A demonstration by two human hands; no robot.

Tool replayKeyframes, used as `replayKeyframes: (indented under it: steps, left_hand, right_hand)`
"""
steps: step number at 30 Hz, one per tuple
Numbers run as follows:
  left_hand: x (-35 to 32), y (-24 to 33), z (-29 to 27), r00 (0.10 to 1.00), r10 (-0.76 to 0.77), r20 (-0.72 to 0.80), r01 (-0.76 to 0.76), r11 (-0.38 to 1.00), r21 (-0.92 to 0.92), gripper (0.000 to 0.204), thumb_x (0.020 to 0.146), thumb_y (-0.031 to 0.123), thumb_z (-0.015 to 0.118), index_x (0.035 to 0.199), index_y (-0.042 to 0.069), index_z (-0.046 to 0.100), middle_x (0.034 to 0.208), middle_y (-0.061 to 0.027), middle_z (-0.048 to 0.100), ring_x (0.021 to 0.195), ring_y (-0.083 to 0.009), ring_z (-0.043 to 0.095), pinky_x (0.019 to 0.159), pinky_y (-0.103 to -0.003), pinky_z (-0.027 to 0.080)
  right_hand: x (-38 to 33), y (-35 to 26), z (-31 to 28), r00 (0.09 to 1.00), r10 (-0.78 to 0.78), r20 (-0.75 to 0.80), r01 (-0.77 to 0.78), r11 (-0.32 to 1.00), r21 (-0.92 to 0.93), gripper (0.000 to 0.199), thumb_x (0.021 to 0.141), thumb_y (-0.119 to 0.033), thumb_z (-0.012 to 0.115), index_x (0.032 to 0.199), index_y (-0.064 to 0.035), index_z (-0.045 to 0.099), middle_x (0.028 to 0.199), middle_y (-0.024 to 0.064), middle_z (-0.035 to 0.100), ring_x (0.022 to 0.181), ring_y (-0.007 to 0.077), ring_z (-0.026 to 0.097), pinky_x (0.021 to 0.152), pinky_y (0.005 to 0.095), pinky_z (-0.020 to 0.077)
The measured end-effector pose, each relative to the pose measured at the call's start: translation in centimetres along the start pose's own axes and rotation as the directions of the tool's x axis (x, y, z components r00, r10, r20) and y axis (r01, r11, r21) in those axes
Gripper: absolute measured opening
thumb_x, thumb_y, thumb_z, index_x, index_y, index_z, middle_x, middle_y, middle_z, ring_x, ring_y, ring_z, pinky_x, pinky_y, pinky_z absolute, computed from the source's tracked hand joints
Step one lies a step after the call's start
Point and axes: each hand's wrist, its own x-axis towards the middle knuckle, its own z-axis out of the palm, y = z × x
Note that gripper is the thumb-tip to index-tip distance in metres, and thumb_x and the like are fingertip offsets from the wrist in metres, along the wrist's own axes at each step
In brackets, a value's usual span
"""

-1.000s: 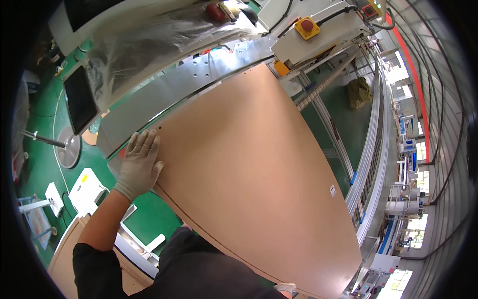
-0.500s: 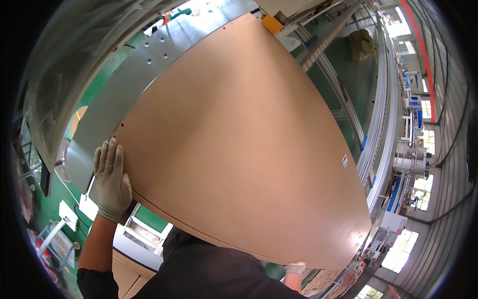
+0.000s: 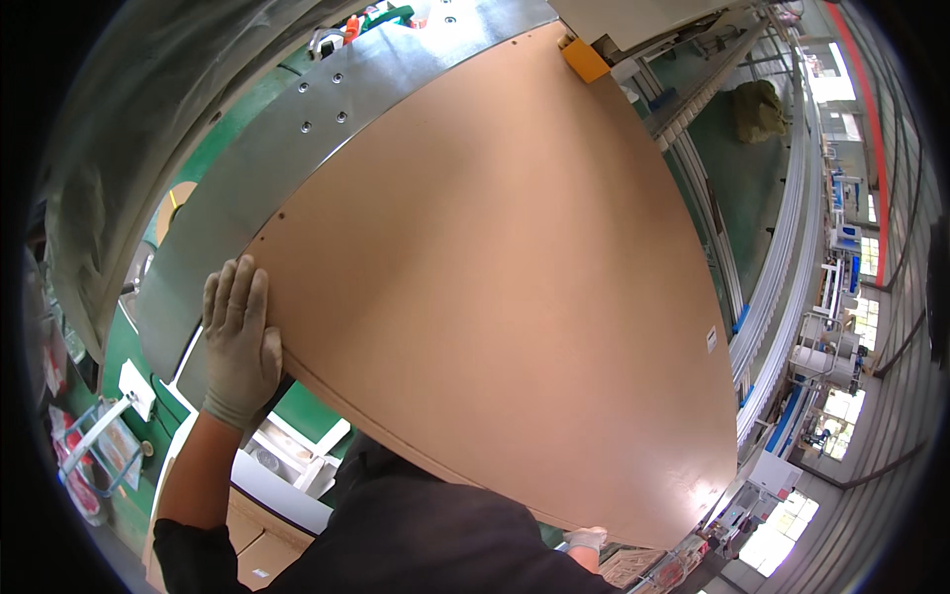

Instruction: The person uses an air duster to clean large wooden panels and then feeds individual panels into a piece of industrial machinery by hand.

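Observation:
A large brown flat panel [image 3: 495, 277] fills the middle of the view, with small holes near its left and far edges and a small white label on its right side. My left hand [image 3: 240, 342], in a pale work glove, lies against the panel's left corner. Its fingers are stretched out side by side and its thumb rests by the edge. At the near right edge, my gloved right hand [image 3: 586, 540] grips the panel; most of its fingers are hidden below. The far left part of the panel lies over a grey metal plate [image 3: 213, 252] with several round holes.
An orange block [image 3: 586, 59] sits at the panel's far corner, under a pale machine part. Metal rails [image 3: 772, 297] run along the right. Translucent plastic sheeting [image 3: 129, 129] hangs at the left. Brown cardboard [image 3: 267, 540] lies near my left forearm, and a blue-framed cart [image 3: 99, 445] stands beyond.
The panel has slid away from me and to the right across the metal plate, its far corner now at the orange block. My left hand has moved along with it.

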Motion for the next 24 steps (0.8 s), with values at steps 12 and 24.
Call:
replayKeyframes:
  steps: [12,24]
  left_hand:
    - [11.7,5.0,1.1,0.994,-0.022,-0.11,0.019,0.999,-0.03,0.063,0.091,0.025,0.051,0.147,-0.002,0.044,0.156,-0.0197,0.042,0.148,-0.0364,0.034,0.124,-0.049,0.02]
    - [12.5,6.5,1.6,0.97,-0.116,-0.214,0.104,0.992,-0.071,0.051,0.089,0.027,0.059,0.135,0.004,0.058,0.153,-0.0139,0.046,0.146,-0.0319,0.037,0.124,-0.046,0.023]
  right_hand:
    - [0.9,-7.7,11.5,0.999,-0.028,0.037,0.032,0.994,-0.106,0.063,0.093,-0.063,0.049,0.137,-0.0187,0.059,0.131,0.0055,0.065,0.122,0.0281,0.059,0.104,0.0476,0.0462]
    - [4.3,-13.3,26.6,0.994,-0.078,0.071,0.082,0.995,-0.05,0.062,0.093,-0.063,0.05,0.136,-0.0183,0.06,0.126,0.0061,0.068,0.118,0.0279,0.062,0.103,0.0447,0.0481]
